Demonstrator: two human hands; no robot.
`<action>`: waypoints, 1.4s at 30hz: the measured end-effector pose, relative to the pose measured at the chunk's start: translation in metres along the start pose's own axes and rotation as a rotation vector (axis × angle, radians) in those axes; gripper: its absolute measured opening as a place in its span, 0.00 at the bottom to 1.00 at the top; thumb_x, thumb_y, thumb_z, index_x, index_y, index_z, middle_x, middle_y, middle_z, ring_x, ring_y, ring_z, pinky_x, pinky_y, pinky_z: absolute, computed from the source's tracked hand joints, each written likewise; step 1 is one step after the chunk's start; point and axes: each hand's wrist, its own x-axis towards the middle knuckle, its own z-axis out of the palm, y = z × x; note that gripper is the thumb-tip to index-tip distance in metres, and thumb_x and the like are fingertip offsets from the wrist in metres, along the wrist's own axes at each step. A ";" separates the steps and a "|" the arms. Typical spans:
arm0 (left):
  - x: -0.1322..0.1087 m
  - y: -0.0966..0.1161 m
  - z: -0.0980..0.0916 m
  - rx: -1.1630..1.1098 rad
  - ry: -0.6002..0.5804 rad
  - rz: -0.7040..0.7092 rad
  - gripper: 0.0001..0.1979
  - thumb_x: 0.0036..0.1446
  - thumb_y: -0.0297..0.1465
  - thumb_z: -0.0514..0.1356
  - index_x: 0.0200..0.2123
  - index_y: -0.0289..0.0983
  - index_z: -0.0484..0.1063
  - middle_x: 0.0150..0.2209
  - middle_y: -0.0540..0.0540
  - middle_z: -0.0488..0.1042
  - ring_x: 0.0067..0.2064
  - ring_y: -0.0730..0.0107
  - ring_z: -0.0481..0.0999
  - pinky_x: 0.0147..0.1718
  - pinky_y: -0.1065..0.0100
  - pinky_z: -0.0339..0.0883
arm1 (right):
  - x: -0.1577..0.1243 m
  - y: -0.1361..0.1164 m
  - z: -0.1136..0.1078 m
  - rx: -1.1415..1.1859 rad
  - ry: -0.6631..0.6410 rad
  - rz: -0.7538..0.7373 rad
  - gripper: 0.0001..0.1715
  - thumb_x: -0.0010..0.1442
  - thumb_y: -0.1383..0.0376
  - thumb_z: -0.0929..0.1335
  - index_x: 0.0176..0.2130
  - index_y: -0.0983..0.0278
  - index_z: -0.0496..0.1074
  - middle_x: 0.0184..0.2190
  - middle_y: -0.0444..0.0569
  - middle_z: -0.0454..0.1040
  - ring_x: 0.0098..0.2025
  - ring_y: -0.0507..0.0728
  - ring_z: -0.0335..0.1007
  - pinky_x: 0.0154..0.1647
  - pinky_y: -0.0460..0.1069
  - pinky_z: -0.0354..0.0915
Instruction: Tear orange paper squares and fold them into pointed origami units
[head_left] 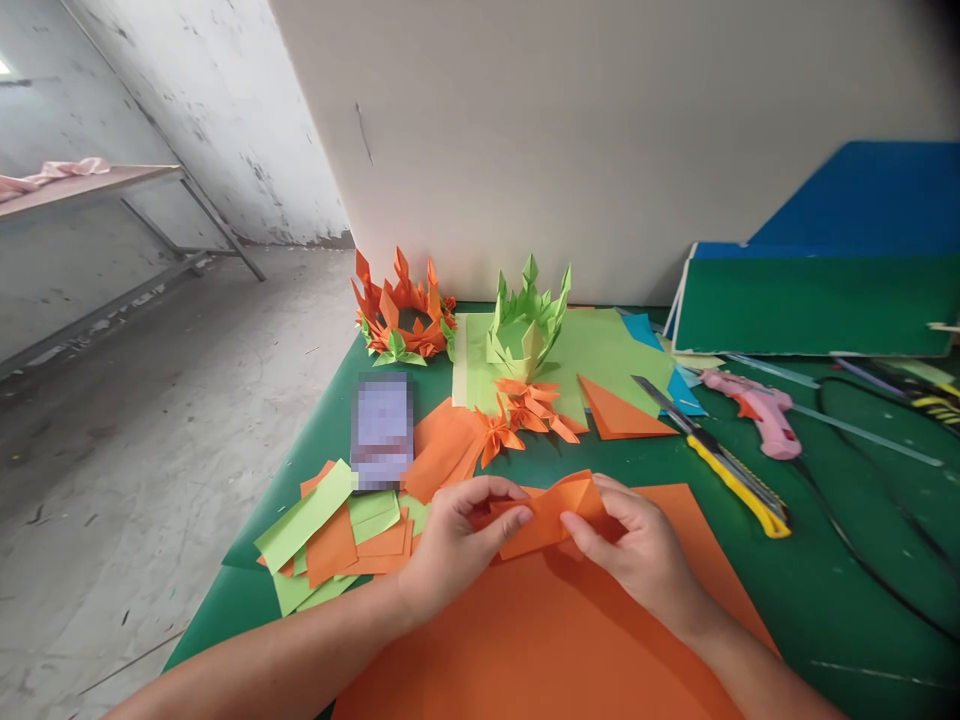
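Observation:
Between my hands is a partly folded piece of orange paper (pixel 553 515), held just above a large orange sheet (pixel 555 635). My left hand (pixel 472 525) pinches its left end between thumb and fingers. At the other end, my right hand (pixel 626 535) grips the paper with the thumb in front and fingers behind. Just beyond lie several folded orange paper flowers (pixel 529 408). An orange paper crown (pixel 401 310) with green pieces around its base stands at the back left, and a light green paper crown (pixel 529 325) stands to its right.
Left of my hands are loose orange and green paper pieces (pixel 330 550) and a blurred phone (pixel 382 430). A yellow box cutter (pixel 735 480), blade out, and a pink glue gun (pixel 757 410) with its cord lie right. A green board (pixel 817 305) stands behind them.

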 end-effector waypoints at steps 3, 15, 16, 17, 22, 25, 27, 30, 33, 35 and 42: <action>0.002 -0.002 0.002 0.035 0.030 -0.010 0.08 0.55 0.36 0.65 0.36 0.39 0.80 0.36 0.46 0.81 0.37 0.68 0.78 0.37 0.71 0.73 | -0.001 0.001 0.001 0.088 -0.005 0.078 0.11 0.63 0.58 0.67 0.33 0.61 0.74 0.32 0.48 0.74 0.35 0.56 0.70 0.37 0.48 0.68; 0.003 -0.002 0.001 0.235 0.029 0.226 0.06 0.57 0.31 0.65 0.36 0.40 0.82 0.34 0.45 0.82 0.33 0.70 0.78 0.30 0.73 0.71 | 0.002 0.001 0.002 0.292 0.107 0.313 0.15 0.58 0.53 0.71 0.40 0.60 0.72 0.21 0.39 0.63 0.22 0.49 0.57 0.22 0.44 0.58; 0.004 -0.001 0.001 0.253 0.033 0.236 0.06 0.56 0.31 0.65 0.37 0.40 0.82 0.33 0.45 0.81 0.32 0.71 0.77 0.29 0.73 0.70 | 0.002 0.001 0.002 0.275 0.120 0.308 0.14 0.58 0.53 0.71 0.38 0.61 0.73 0.21 0.40 0.63 0.22 0.49 0.56 0.22 0.44 0.57; 0.004 0.000 0.001 0.265 0.051 0.249 0.06 0.56 0.31 0.66 0.37 0.40 0.82 0.31 0.46 0.80 0.30 0.71 0.75 0.28 0.73 0.69 | 0.001 0.002 0.002 0.271 0.128 0.301 0.14 0.58 0.53 0.71 0.37 0.61 0.73 0.22 0.40 0.64 0.22 0.49 0.56 0.22 0.45 0.57; 0.005 -0.001 -0.001 0.261 0.033 0.215 0.07 0.57 0.34 0.65 0.38 0.41 0.82 0.31 0.46 0.77 0.31 0.71 0.74 0.27 0.73 0.68 | 0.000 0.002 0.003 0.259 0.137 0.269 0.14 0.58 0.54 0.71 0.37 0.61 0.73 0.23 0.42 0.69 0.23 0.50 0.57 0.23 0.45 0.57; 0.005 -0.003 -0.002 0.255 0.027 0.195 0.08 0.57 0.35 0.65 0.38 0.41 0.83 0.30 0.46 0.77 0.31 0.71 0.74 0.27 0.73 0.68 | 0.000 0.001 0.003 0.249 0.143 0.264 0.14 0.59 0.54 0.70 0.38 0.61 0.73 0.23 0.42 0.69 0.23 0.50 0.57 0.23 0.45 0.58; 0.005 -0.004 -0.002 0.253 0.024 0.195 0.08 0.57 0.34 0.65 0.38 0.41 0.83 0.31 0.45 0.77 0.31 0.70 0.75 0.28 0.72 0.69 | 0.000 0.001 0.003 0.251 0.144 0.264 0.14 0.59 0.54 0.70 0.38 0.61 0.73 0.23 0.42 0.69 0.22 0.50 0.57 0.23 0.45 0.57; 0.006 -0.004 -0.002 0.265 0.015 0.209 0.08 0.58 0.34 0.64 0.38 0.41 0.83 0.31 0.45 0.77 0.31 0.70 0.74 0.29 0.72 0.69 | 0.000 0.001 0.003 0.258 0.143 0.263 0.13 0.59 0.54 0.70 0.37 0.61 0.73 0.23 0.42 0.69 0.22 0.49 0.55 0.22 0.45 0.57; 0.006 -0.001 -0.003 0.276 0.020 0.223 0.07 0.57 0.33 0.65 0.37 0.40 0.83 0.31 0.45 0.77 0.31 0.71 0.74 0.28 0.72 0.68 | 0.000 0.002 0.004 0.250 0.147 0.249 0.13 0.59 0.54 0.70 0.37 0.61 0.73 0.23 0.42 0.70 0.22 0.49 0.57 0.22 0.45 0.57; 0.006 0.001 -0.003 0.283 0.032 0.217 0.06 0.56 0.33 0.65 0.36 0.39 0.82 0.31 0.45 0.79 0.31 0.71 0.74 0.28 0.72 0.68 | 0.000 0.002 0.005 0.236 0.152 0.236 0.12 0.59 0.55 0.70 0.37 0.61 0.73 0.24 0.42 0.71 0.23 0.50 0.59 0.23 0.44 0.58; 0.008 -0.001 -0.004 0.285 0.047 0.245 0.06 0.56 0.34 0.66 0.32 0.39 0.81 0.29 0.46 0.78 0.30 0.71 0.74 0.27 0.72 0.68 | 0.000 0.002 0.004 0.183 0.164 0.201 0.13 0.60 0.54 0.69 0.37 0.61 0.74 0.26 0.44 0.73 0.24 0.51 0.64 0.23 0.45 0.62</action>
